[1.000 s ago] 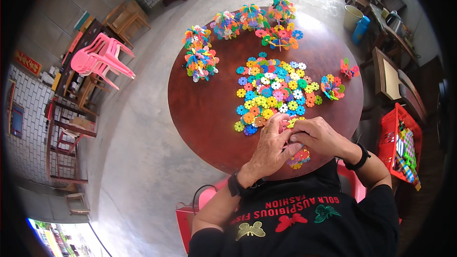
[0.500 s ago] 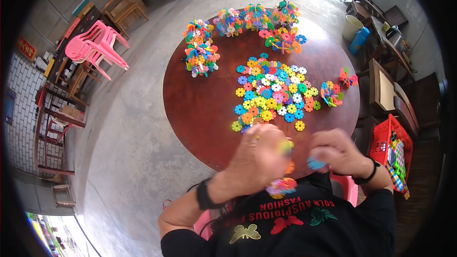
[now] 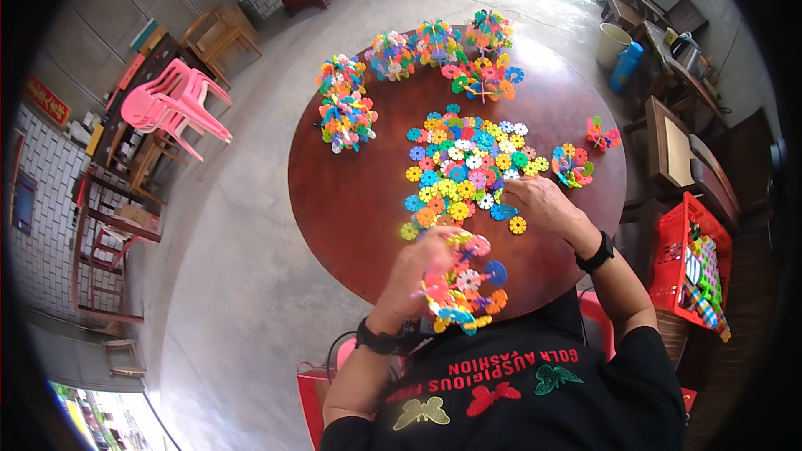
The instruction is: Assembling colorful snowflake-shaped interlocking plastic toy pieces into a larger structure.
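My left hand is closed on a rounded cluster of interlocked flower-shaped plastic discs, held over the table's near edge, close to my shirt. Pink, yellow, orange, white and blue discs stick out from it at many angles. At the right side of the loose disc pile, my right hand has its fingers bent together and down among the discs. Its fingertips are hidden, so whatever is between them does not show. A blue disc lies just below those fingers.
Several finished disc balls stand along the far and left part of the round brown table. Two smaller clusters sit at the right. A red basket is beside the table; stacked pink chairs stand off to the left.
My right hand has moved up and away from my body to the pile; the blue disc it held no longer shows in it. The cluster in my left hand has turned and shows more fully.
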Tool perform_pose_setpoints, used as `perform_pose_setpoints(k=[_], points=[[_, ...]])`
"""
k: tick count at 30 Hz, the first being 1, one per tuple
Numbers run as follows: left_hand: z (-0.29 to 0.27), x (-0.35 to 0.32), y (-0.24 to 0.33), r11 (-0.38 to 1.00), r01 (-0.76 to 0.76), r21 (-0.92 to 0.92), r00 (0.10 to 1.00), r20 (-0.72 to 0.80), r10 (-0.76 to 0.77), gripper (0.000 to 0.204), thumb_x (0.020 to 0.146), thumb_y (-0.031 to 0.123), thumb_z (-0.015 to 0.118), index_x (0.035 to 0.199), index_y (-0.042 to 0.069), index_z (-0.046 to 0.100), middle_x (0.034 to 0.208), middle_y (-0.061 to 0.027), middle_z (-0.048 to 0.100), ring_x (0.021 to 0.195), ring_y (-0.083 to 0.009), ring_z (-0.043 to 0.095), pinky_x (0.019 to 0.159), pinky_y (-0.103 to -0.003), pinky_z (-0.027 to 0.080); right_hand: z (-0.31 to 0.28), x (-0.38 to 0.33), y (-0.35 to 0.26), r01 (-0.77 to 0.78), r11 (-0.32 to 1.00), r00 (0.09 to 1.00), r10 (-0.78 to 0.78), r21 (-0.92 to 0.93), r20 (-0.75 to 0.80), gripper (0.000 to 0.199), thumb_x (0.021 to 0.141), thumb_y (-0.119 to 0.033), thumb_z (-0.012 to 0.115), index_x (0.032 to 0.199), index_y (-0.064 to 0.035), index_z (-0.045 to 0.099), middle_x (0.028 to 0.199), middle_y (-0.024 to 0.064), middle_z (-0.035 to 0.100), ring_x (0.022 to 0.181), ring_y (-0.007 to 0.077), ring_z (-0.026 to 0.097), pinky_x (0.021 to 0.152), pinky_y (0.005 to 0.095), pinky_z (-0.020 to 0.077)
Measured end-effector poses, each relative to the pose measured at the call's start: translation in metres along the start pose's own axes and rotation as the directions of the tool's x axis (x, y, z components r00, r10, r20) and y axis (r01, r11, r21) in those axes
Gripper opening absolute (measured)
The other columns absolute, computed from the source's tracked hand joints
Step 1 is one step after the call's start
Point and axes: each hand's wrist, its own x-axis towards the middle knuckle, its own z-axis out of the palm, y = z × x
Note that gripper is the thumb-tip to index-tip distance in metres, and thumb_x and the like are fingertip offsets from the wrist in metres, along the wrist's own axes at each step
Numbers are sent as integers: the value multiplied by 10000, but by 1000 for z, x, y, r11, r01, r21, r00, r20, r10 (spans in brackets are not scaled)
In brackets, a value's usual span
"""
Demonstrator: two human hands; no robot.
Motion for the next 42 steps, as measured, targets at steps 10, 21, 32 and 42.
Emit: perform_pose_setpoints(k=[10, 21, 32, 42], points=[[42, 9, 20, 959, 281, 44, 959, 31, -283, 516, 948, 468, 491, 853, -25, 606, 921, -71, 538, 759, -126, 509, 682, -284, 441, -54, -17, -97, 282, 957, 959, -283, 66, 12, 199, 835, -225, 630, 890, -47, 560, 802, 106, 562, 740, 300, 617, 601, 405, 500], [56, 12, 30, 829, 110, -548, 982, -68, -175, 334, 965, 266, 504, 1205, 46, 428, 1265, -143, 495, 1120, -214, 531, 970, -356, 450, -70, -30, -96, 424, 906, 894, -418, 0, -163, 163, 746, -140, 649, 839, -86, 527, 776, 53, 505, 664, 229, 558, 571, 349, 481], [69, 16, 19, 654, 529, -541, 848, 320, -422, 504, 911, 207, 581, 1353, 81, 375, 1277, -48, 477, 1218, -135, 459, 1026, -312, 369, -79, -37, -101, 536, 836, 841, -518, 118, -155, 137, 738, -123, 627, 848, -78, 560, 891, 60, 533, 772, 230, 604, 664, 356, 532], [64, 18, 8, 890, 71, 451, 995, -92, -33, 338, 849, 106, 607, 1181, 59, 557, 1178, -94, 506, 1128, -231, 492, 946, -327, 408, -53, -28, -84, 145, 975, 977, -113, 171, -182, 299, 824, -288, 683, 749, -34, 542, 684, 106, 564, 603, 296, 600, 525, 393, 469]])
